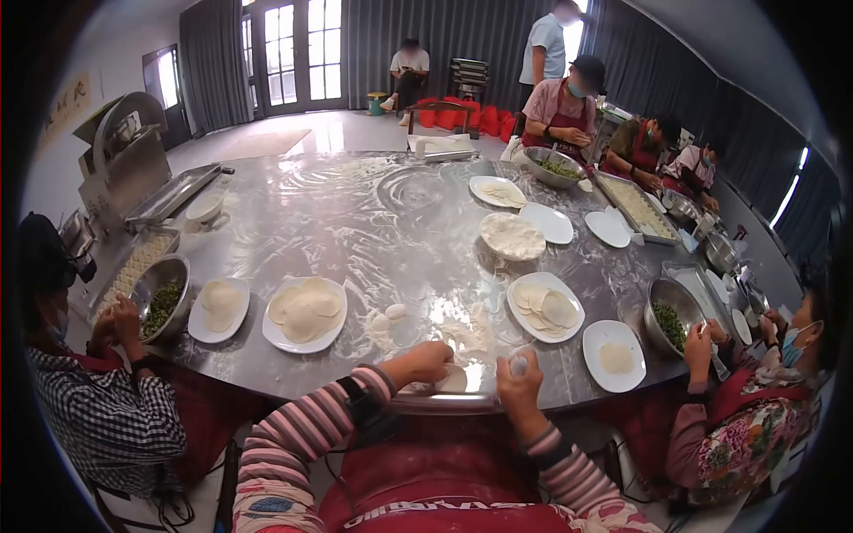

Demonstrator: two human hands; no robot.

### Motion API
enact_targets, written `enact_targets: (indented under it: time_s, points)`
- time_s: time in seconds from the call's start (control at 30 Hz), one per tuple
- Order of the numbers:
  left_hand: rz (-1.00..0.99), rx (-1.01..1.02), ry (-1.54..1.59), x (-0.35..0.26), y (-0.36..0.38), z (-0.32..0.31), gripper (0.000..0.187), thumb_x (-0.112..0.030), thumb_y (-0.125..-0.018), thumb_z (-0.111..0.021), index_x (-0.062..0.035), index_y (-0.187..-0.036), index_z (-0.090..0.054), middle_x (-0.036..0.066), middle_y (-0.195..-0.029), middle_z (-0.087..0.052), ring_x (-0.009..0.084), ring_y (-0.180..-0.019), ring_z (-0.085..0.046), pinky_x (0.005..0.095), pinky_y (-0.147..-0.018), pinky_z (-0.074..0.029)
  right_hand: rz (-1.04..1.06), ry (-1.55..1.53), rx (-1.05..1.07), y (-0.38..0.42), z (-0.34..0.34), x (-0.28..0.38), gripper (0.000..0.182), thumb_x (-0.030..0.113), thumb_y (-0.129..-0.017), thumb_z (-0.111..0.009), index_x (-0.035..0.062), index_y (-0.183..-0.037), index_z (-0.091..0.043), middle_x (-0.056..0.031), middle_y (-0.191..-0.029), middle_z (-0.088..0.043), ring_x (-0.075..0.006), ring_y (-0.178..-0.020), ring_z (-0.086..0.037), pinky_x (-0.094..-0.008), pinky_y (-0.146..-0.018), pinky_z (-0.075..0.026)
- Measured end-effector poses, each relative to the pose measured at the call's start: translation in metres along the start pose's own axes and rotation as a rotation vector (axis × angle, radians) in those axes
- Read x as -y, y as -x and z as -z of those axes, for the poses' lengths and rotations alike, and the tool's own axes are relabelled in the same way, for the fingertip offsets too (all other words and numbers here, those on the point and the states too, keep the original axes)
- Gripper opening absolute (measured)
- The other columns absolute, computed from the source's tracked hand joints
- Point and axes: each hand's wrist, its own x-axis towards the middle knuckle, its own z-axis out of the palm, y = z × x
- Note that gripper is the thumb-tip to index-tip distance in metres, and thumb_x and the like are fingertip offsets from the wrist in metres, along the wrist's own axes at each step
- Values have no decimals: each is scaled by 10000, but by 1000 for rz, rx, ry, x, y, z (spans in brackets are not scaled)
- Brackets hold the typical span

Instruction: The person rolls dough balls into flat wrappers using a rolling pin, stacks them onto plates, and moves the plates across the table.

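Observation:
At the near edge of the floured metal table, my left hand is closed, its fingers pinching the edge of a thin round dough wrapper. To the right, my right hand is wrapped round a short pale rolling pin, mostly hidden by the fingers. Two small dough pieces lie just beyond my left hand, with loose flour beside them. A plate of stacked wrappers stands beyond my right hand; another heaped plate is to the left.
Further plates hold a few wrappers and a mound of flour. Metal bowls of green filling stand on both sides. Co-workers sit close at left and right; trays of dumplings lie further off.

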Motion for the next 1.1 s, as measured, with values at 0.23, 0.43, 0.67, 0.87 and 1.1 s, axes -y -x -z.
enact_targets:
  time_s: [0.23,0.43,0.67,0.87,1.1]
  points:
    - [107,-23,104,-15,-1,0,262,-212,-792,-569,-8,-931,-655,232,-931,-644,378,-920,-609,428,-814,-467,-35,12,18,-39,-32,-1,187,60,-759,-659,29,-844,-495,-190,-615,-541,-356,-536,-566,-412,-495,-431]
    - [25,24,29,-10,4,0,213,-160,-790,-553,10,-886,-639,200,-841,-652,312,-775,-634,397,-711,-476,-46,8,30,-4,-3,3,199,40,-744,-678,35,-822,-495,-158,-570,-523,-289,-490,-557,-377,-473,-432]
    - [89,-59,90,-8,-5,-7,204,-150,-782,-564,0,-901,-635,208,-854,-647,325,-817,-627,400,-725,-474,-25,3,-8,-34,-30,-2,207,72,-767,-673,20,-878,-506,-202,-624,-562,-389,-562,-575,-415,-506,-440]
    - [106,-6,190,-14,-9,-1,208,-177,-775,-579,-7,-877,-641,225,-871,-644,347,-845,-621,400,-744,-473,-82,11,25,-22,-16,1,207,69,-757,-677,22,-857,-502,-189,-622,-557,-352,-540,-578,-406,-494,-441]
    - [60,-18,242,-12,2,-7,131,-115,-771,-582,-4,-839,-599,181,-762,-629,282,-735,-607,369,-680,-464,-77,12,2,-16,-14,-2,197,56,-754,-674,22,-849,-505,-185,-623,-560,-343,-522,-573,-394,-481,-436]
